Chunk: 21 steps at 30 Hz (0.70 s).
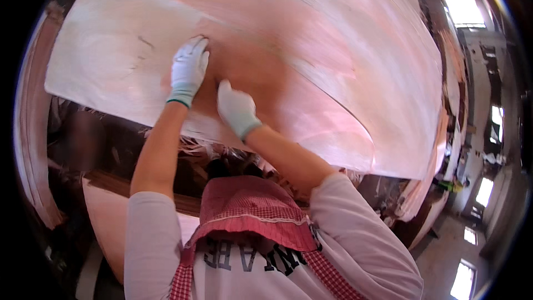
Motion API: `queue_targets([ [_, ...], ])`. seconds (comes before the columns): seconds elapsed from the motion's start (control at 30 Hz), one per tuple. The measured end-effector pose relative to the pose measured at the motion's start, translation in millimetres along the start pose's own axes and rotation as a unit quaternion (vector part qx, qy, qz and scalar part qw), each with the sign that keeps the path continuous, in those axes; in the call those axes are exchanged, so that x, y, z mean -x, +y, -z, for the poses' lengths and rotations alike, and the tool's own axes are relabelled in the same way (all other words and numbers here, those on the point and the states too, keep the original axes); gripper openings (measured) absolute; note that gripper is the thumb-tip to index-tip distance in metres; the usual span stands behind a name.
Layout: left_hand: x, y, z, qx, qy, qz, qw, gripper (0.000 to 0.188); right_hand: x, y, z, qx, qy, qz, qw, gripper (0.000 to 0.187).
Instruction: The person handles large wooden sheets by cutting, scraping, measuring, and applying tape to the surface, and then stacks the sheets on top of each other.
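Note:
A large, thin sheet of pale pinkish wood veneer [111, 50] lies spread out in front of me, with a darker reddish-brown patch around my hands. My left hand [190, 69], in a white glove with a green-edged cuff, rests on the sheet with its fingers stretched out. To its right and a little nearer to me, my right hand [237, 106], gloved too, is closed at the veneer's surface, its thumb side toward the left hand. Whatever it grips, if anything, is hidden by the glove. A curved edge or seam runs across the sheet to the right of my hands.
Stacked wood sheets [34, 116] stand along the far left. Another pale stack [105, 211] sits low on the left, beside my body. Torn veneer strips [191, 147] litter the space below the sheet's near edge. Ragged sheet edges [441, 128] line the right side.

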<state>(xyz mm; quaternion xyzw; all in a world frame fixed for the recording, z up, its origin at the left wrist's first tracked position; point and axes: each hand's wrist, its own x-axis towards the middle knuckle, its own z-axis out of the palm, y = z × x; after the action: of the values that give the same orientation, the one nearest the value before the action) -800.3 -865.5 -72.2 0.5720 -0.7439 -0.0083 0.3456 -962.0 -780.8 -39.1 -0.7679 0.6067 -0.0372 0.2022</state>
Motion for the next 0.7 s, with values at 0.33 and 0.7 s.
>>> queue_targets([
  [0.33,-1,16,5,-0.038,-0.029,0.004,0.999,0.044,159,313,181,0.305,-0.302,-0.014,0.903,0.03],
  [0.7,-12,10,11,0.14,-0.063,0.078,0.985,0.086,-102,51,79,0.093,-0.024,0.187,0.978,0.021],
])
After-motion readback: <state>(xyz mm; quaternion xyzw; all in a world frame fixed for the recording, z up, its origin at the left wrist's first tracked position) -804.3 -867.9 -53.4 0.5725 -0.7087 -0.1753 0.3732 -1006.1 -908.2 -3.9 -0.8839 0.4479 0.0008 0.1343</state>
